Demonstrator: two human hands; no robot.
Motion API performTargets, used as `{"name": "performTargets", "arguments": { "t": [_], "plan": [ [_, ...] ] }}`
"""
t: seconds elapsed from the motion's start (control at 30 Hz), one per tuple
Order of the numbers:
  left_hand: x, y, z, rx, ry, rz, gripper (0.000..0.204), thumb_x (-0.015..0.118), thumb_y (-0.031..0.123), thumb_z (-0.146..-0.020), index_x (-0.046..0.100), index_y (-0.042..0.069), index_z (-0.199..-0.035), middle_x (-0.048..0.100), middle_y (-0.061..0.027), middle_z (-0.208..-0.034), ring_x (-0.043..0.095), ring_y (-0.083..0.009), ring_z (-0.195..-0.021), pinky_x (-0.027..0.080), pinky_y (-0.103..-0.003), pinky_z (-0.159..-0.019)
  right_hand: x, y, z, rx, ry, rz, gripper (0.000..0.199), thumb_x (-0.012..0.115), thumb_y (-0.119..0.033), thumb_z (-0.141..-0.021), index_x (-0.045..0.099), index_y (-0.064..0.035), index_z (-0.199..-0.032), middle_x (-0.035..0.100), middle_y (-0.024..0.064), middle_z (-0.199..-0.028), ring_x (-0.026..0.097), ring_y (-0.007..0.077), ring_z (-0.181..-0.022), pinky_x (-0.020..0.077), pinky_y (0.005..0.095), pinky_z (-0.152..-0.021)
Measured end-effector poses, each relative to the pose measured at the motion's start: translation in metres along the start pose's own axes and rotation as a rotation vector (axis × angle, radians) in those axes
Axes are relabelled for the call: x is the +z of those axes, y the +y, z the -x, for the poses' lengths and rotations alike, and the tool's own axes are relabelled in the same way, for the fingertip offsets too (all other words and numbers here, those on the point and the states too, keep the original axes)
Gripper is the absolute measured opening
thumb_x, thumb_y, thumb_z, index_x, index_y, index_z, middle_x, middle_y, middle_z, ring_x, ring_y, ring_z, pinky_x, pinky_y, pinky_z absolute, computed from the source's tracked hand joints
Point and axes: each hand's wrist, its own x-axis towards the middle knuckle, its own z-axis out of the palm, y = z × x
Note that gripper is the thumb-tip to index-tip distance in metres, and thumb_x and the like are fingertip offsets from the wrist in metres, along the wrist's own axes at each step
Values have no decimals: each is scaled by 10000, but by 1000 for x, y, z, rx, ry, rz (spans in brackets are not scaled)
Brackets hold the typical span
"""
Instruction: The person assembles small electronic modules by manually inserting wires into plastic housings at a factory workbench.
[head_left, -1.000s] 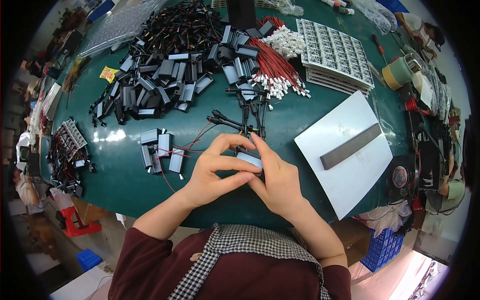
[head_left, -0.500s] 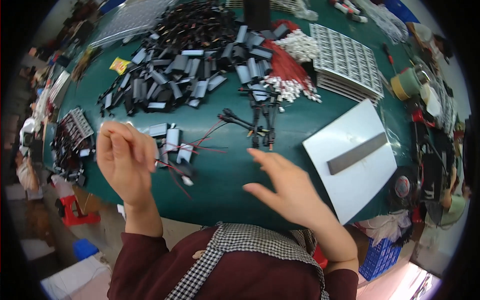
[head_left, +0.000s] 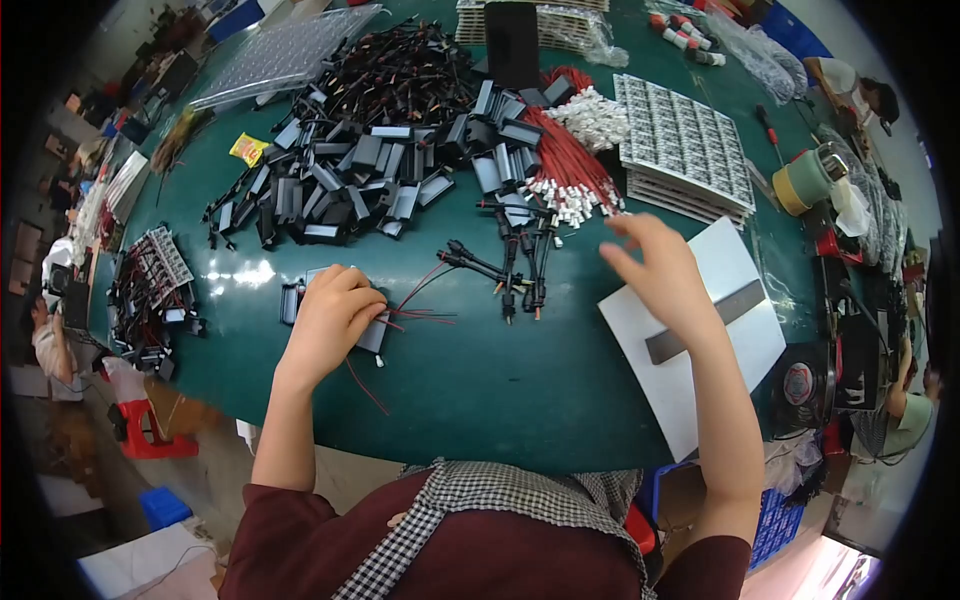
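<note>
My left hand (head_left: 335, 315) is closed, fingertips pinched together, over a small group of grey-and-black housings (head_left: 370, 337). What lies between its fingers is hidden. Thin red and black wires (head_left: 425, 316) trail out beside it, and a small white connector (head_left: 380, 362) shows below. My right hand (head_left: 655, 275) is raised with fingers apart and holds nothing. It hovers over the left corner of a white board (head_left: 640, 345), close to a bundle of red wires (head_left: 572, 160) with white plug ends. Between the hands lie several black cable connectors (head_left: 520, 262).
A dark bar (head_left: 735, 308) rests on the board. Behind are a heap of black housings (head_left: 330, 185), a pile of black cables (head_left: 400, 75), white connectors (head_left: 592, 118) and stacked printed panels (head_left: 690, 145). A green-and-yellow cup (head_left: 805, 180) stands far right. A yellow packet (head_left: 248, 150) lies far left.
My left hand has come down from its raised position onto the housings, its fingers closing. My right hand has moved right and away from me, from the table's middle to over the board.
</note>
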Motion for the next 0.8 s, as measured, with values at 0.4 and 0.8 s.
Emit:
{"name": "performTargets", "arguments": {
  "t": [0.4,0.8],
  "plan": [
    [19,6,-176,-81,37,215,503,673,304,-812,548,17,-1205,616,-165,-1089,583,-333,-1006,474,-397,-850,12,25,-45,111,-5,323,236,694,-230,-783,631,-3,-785,660,170,-830,638,339,-823,501,436,-738],
    [20,4,-196,72,255,-265,345,760,252,-680,549,12,-811,601,-119,-899,572,-311,-893,461,-408,-761,0,-38,30,77,211,166,229,569,-242,-901,650,-45,-820,592,137,-749,605,337,-697,472,433,-630]
  ]
}}
